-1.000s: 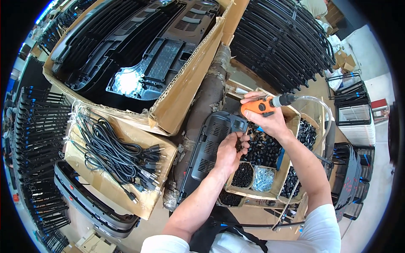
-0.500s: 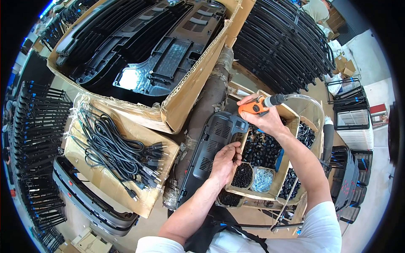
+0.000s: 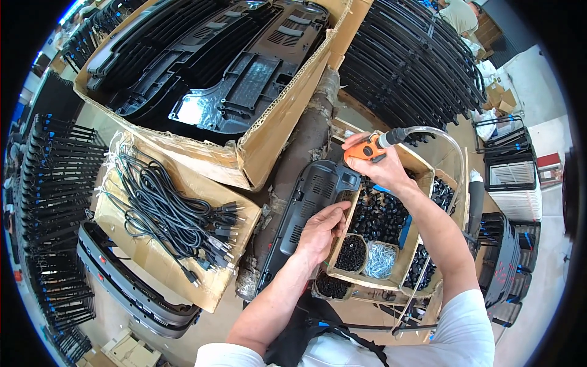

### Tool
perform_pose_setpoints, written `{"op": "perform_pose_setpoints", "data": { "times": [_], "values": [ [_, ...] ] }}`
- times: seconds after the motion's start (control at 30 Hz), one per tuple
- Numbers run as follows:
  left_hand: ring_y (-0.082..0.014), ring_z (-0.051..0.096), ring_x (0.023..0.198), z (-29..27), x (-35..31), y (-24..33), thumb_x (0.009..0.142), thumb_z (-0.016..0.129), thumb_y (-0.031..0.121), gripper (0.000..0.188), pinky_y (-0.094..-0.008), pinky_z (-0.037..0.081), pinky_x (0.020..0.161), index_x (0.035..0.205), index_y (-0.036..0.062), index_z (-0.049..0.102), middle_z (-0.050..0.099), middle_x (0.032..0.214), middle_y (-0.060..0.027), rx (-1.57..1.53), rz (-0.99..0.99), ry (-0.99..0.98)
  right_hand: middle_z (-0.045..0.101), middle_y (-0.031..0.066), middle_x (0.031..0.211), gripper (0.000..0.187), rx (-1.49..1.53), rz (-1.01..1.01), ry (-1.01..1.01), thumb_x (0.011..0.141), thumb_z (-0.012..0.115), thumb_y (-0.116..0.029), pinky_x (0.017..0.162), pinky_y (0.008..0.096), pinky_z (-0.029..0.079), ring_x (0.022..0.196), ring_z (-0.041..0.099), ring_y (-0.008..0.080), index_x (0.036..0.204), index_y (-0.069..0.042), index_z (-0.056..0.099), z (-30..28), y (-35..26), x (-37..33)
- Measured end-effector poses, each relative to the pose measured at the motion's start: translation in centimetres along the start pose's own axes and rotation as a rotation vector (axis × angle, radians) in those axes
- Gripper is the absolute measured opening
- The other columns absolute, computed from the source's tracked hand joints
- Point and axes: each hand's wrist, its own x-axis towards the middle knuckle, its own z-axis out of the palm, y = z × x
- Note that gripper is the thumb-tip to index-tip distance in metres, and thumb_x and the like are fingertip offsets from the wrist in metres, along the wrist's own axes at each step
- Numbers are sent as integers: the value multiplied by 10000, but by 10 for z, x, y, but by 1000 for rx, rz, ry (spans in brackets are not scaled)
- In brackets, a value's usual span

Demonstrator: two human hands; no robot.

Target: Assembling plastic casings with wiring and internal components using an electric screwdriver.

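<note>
My right hand (image 3: 380,168) is wrapped round an orange air screwdriver (image 3: 365,150), whose clear hose (image 3: 451,139) curves away to the right. The tool's front end is over the upper end of a long black plastic housing with vent slots (image 3: 315,199); its tip is hidden. My left hand (image 3: 319,233) lies across the housing's right edge, fingers bent together; anything pinched in them is too small to make out. Right beside it are a tub of black screws (image 3: 351,253) and a tub of silver screws (image 3: 380,260), inside a cardboard tray (image 3: 367,283) with black plastic parts (image 3: 380,214).
A padded, tape-wrapped beam (image 3: 295,144) runs under the housing. Up left stands a large carton (image 3: 269,144) of black plastic shells (image 3: 247,85). Black power cords (image 3: 171,208) lie on a cardboard box (image 3: 147,248). Racks of black frames (image 3: 409,61) stand beyond.
My left hand has shifted slightly left and its fingers have changed pose. My right hand and the screwdriver have moved a little left, still at the housing's upper end.
</note>
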Motion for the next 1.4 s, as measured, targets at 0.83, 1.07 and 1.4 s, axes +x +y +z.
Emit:
{"op": "perform_pose_setpoints", "data": {
  "times": [0.83, 1.07, 1.4],
  "values": [
    [-100, 490, 643, 1, 20, 33, 1040, 632, 459, 341, -241, 396, 572, 1096, 122, 636, 532, 737, 54, -573, 10, 219, 735, 124, 1236, 484, 214, 8, -24, 886, 804, -108, 1050, 388, 534, 1152, 682, 198, 1317, -15, 604, 27, -62, -58],
    [-86, 420, 592, 8, 28, 31, 1059, 612, 468, 325, -238, 342, 528, 1031, 145, 628, 432, 667, 76, -698, 16, 111, 707, 93, 1271, 485, 45, -66, -65, 897, 809, -129, 1071, 381, 518, 1214, 652, 194, 1328, -30, 612, 31, -68, -57],
    [-142, 520, 764, 13, 18, 30, 1147, 446, 420, 407, -255, 456, 702, 1166, 80, 669, 577, 893, 13, -640, 22, 215, 717, 162, 1288, 523, 81, -16, 39, 877, 792, -64, 1085, 395, 522, 1203, 671, 224, 1349, 14, 581, 64, -50, -29]
  ]
}}
